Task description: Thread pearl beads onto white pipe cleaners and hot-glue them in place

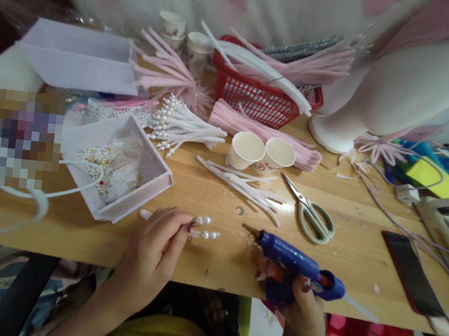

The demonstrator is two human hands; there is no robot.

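My left hand (162, 241) pinches white pipe cleaner stems tipped with pearl beads (205, 234), held just above the wooden table. In my right hand (302, 299) is a blue hot glue gun (290, 252), its nozzle pointing left toward the beads, a short gap apart from them. A clear glue stick (360, 308) sticks out of the gun's back end. Beyond my hands lie loose white pipe cleaners (242, 186) and green-handled scissors (310, 214). Left of them, a white box (145, 197) holds loose pearls and small plastic bags.
Two paper cups (246, 151) stand mid-table before pink pipe cleaner bundles (264, 135). A red basket (251, 98) holds more stems. White stems with pearl tips (189, 124) lie beside the box. A phone (412, 273), cords and a white mannequin form (396, 100) occupy the right.
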